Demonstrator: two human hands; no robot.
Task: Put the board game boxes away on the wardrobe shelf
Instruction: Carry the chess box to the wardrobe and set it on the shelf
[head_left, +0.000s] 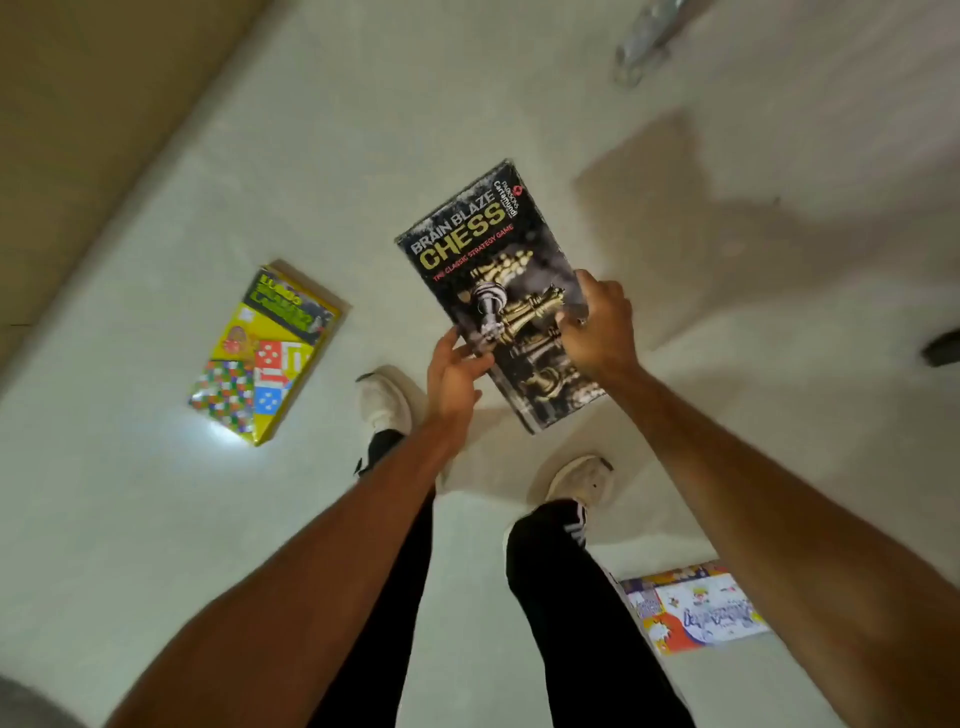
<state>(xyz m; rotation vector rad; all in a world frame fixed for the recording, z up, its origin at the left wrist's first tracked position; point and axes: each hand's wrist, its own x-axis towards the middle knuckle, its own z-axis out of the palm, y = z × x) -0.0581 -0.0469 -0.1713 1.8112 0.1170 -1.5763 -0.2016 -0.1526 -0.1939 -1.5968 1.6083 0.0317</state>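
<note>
Two hands on the chess box (493, 280): right hand (597, 327) pinches one long edge, left hand (457, 374) touches the other, grip I cannot tell. One-sided, it could tilt and drop.

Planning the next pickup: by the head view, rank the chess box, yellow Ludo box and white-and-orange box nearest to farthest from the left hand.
1. chess box, touching the left hand.
2. yellow Ludo box, on the floor, left.
3. white-and-orange box, floor, beyond the right leg.
</note>
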